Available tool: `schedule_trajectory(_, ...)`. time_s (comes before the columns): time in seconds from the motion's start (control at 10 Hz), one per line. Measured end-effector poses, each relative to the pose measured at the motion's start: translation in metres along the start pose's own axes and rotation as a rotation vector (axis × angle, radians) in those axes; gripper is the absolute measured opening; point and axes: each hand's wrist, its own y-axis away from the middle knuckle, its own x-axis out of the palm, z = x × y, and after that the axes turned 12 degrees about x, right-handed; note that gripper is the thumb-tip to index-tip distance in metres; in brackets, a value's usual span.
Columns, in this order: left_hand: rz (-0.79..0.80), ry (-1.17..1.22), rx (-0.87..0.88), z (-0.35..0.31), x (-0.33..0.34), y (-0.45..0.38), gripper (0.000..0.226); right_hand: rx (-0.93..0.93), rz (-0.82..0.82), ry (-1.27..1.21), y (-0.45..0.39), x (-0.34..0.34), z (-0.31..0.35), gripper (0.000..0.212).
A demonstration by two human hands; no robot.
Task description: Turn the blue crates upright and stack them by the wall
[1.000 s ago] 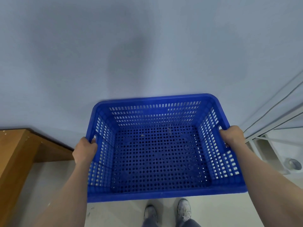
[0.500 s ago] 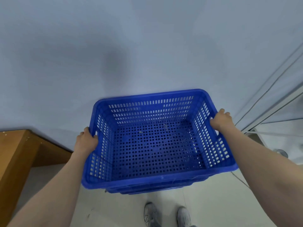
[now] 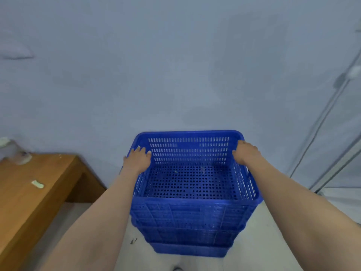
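Note:
A stack of upright blue perforated crates stands on the floor against the pale wall. The top crate (image 3: pixel 191 184) sits nested on the lower crates (image 3: pixel 187 235), its open side up and nothing inside. My left hand (image 3: pixel 137 159) lies over the top crate's left rim near the far corner, fingers draped on the edge. My right hand (image 3: pixel 245 153) is curled on the right rim near the far corner. Both forearms reach forward along the crate's sides.
A low wooden table (image 3: pixel 29 202) stands at the left, close to the stack, with a small white packet (image 3: pixel 37 184) and a clear container (image 3: pixel 15 153) on it. Thin poles and cables (image 3: pixel 330 137) run along the wall at the right. A shoe tip (image 3: pixel 176 268) shows below.
The crate I carried has gone down and forward onto the stack by the wall. Both hands have slid along its side rims toward the far corners.

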Motion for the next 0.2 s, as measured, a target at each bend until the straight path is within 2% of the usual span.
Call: schedule_trajectory(0.2,-0.079,0.027,0.054,-0.086,-0.032,0.044,0.062,-0.055,-0.087,-0.032,0.046,-0.054,-0.009,0.058)
